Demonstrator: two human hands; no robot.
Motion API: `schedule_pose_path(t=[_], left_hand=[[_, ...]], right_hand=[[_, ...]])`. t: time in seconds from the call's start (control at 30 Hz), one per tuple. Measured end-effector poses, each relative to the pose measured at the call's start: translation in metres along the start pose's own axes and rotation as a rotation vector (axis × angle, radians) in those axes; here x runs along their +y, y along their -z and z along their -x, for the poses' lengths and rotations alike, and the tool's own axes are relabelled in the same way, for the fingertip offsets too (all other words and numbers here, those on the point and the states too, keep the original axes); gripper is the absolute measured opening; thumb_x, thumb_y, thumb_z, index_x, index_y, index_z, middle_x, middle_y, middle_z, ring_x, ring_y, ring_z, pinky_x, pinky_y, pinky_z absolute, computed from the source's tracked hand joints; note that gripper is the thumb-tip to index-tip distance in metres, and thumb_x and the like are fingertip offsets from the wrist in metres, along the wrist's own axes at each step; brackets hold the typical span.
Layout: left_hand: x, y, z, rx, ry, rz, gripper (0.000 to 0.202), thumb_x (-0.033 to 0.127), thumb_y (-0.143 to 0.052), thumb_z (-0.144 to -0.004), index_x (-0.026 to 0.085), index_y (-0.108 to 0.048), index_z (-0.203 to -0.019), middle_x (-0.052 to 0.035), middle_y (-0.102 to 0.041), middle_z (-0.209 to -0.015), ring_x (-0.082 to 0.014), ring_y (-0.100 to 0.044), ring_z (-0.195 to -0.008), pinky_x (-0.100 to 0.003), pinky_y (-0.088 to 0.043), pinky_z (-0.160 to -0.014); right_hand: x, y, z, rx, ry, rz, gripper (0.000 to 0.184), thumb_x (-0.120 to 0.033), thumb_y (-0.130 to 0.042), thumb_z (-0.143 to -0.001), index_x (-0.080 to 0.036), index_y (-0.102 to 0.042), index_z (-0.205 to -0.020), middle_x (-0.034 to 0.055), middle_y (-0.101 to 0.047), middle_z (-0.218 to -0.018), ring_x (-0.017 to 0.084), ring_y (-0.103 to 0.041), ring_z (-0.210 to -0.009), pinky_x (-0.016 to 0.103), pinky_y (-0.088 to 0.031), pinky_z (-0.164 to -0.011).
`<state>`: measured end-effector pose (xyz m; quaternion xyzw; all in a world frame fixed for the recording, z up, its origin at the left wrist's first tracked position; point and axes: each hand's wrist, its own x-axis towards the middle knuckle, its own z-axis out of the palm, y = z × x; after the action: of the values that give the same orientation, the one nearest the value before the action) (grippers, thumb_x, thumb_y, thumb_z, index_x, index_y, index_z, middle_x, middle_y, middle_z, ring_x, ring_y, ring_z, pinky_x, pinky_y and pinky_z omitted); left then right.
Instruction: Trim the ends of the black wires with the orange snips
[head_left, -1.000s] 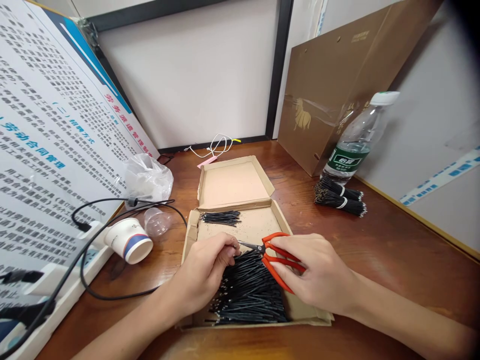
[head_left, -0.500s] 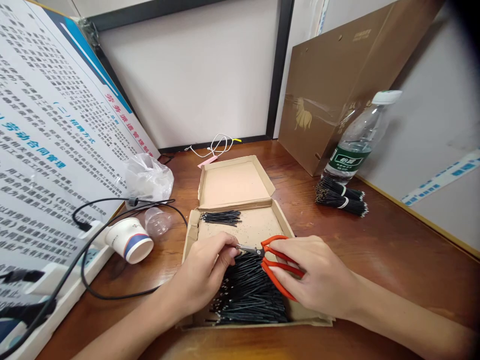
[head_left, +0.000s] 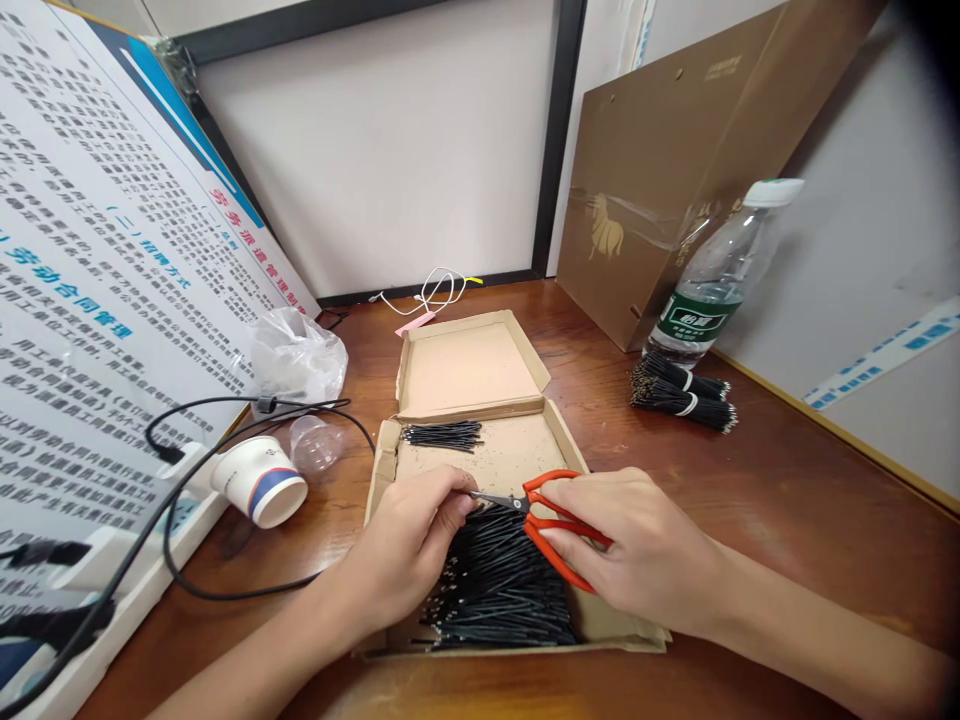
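Observation:
My right hand grips a pair of scissors by its red handles, with the blades pointing left. The blade tips reach the fingertips of my left hand, which is closed in a pinch; what lies between thumb and finger is too small and covered to make out. Below both hands, a thick pile of short black wires fills the near part of an open cardboard box. A smaller bunch of black wires lies at the box's far left, with tiny scraps scattered on the cardboard nearby.
Right of the box stand a water bottle and tied bundles of black wires. Leftward are a tipped paper cup, a clear plastic cup, a plastic bag and a black cable. A white cord lies behind.
The scissors' handles have come slightly closer together and the blades look more closed. Both hands stay in nearly the same place.

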<state>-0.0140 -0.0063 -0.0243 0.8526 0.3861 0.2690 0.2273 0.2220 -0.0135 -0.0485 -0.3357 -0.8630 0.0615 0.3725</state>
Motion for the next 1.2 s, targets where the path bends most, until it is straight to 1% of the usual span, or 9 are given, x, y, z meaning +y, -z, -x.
schedule_pose_path(t=[0.1,0.23,0.47,0.63,0.87,0.97,1.07,1.2], left_hand=[[-0.0003,0.0,0.0005,-0.004,0.0,0.011,0.014,0.017,-0.041,-0.098,0.017,-0.054,-0.094,-0.0004,-0.061,-0.078,-0.0121,-0.055,-0.071,-0.023,-0.042,-0.066],[-0.0008,0.0003,0.0001,-0.004,-0.003,0.01,0.014,0.017,-0.041,-0.099,0.018,-0.054,-0.095,-0.0002,-0.061,-0.079,-0.012,-0.056,-0.072,-0.023,-0.042,-0.067],[0.0003,0.0006,-0.0001,0.005,-0.009,-0.001,0.011,0.016,-0.043,-0.098,0.018,-0.052,-0.094,0.0005,-0.061,-0.079,-0.0119,-0.056,-0.072,-0.023,-0.041,-0.068],[0.0008,0.0004,-0.0012,0.002,-0.005,0.007,0.012,0.015,-0.042,-0.098,0.018,-0.053,-0.093,0.0,-0.061,-0.079,-0.0123,-0.056,-0.073,-0.023,-0.041,-0.068],[0.0009,-0.0002,-0.0007,0.006,-0.009,0.008,0.014,0.016,-0.041,-0.098,0.017,-0.054,-0.092,-0.0011,-0.061,-0.078,-0.013,-0.056,-0.071,-0.024,-0.042,-0.066],[0.0011,0.0001,-0.0004,-0.002,-0.012,0.008,0.015,0.016,-0.04,-0.098,0.017,-0.055,-0.094,-0.0018,-0.062,-0.079,-0.0136,-0.057,-0.072,-0.025,-0.043,-0.067],[0.0009,0.0004,-0.0004,-0.003,-0.015,0.002,0.015,0.016,-0.04,-0.098,0.017,-0.054,-0.094,-0.0018,-0.062,-0.079,-0.0137,-0.057,-0.072,-0.025,-0.042,-0.067],[0.0005,0.0006,-0.0006,-0.003,-0.011,-0.009,0.013,0.016,-0.041,-0.098,0.017,-0.053,-0.094,-0.0013,-0.062,-0.078,-0.0136,-0.056,-0.072,-0.025,-0.042,-0.067]], right_hand=[[0.0006,0.0,-0.0013,0.029,0.003,0.017,0.015,-0.016,-0.053,-0.086,-0.012,-0.062,-0.075,-0.0002,-0.058,-0.055,0.012,-0.047,-0.047,0.027,-0.031,-0.049],[-0.0007,0.0007,-0.0024,0.072,0.005,0.009,0.011,-0.015,-0.053,-0.085,-0.012,-0.063,-0.079,0.0006,-0.062,-0.06,0.012,-0.051,-0.05,0.027,-0.033,-0.05],[-0.0032,0.0012,-0.0022,0.022,-0.025,-0.018,0.01,-0.014,-0.053,-0.083,-0.013,-0.062,-0.08,-0.0008,-0.06,-0.059,0.011,-0.049,-0.05,0.027,-0.032,-0.051],[-0.0029,0.0015,0.0001,0.019,-0.017,-0.01,0.009,-0.015,-0.053,-0.082,-0.013,-0.062,-0.078,-0.0014,-0.059,-0.059,0.011,-0.047,-0.049,0.027,-0.031,-0.051],[0.0006,0.0005,-0.0019,0.007,0.0,0.011,0.015,-0.016,-0.052,-0.085,-0.014,-0.06,-0.073,-0.0017,-0.056,-0.055,0.011,-0.045,-0.046,0.026,-0.031,-0.048],[0.0002,0.0013,-0.0032,0.024,0.0,0.021,0.015,-0.016,-0.052,-0.086,-0.014,-0.06,-0.073,-0.0019,-0.056,-0.055,0.011,-0.046,-0.046,0.026,-0.031,-0.048],[-0.0022,0.0027,-0.0039,0.046,-0.007,0.018,0.012,-0.016,-0.052,-0.085,-0.014,-0.061,-0.078,-0.0017,-0.059,-0.057,0.011,-0.049,-0.047,0.026,-0.032,-0.049],[-0.005,0.0034,-0.0032,0.033,-0.018,0.016,0.011,-0.016,-0.052,-0.083,-0.014,-0.061,-0.079,-0.0012,-0.06,-0.058,0.012,-0.05,-0.048,0.028,-0.032,-0.049]])
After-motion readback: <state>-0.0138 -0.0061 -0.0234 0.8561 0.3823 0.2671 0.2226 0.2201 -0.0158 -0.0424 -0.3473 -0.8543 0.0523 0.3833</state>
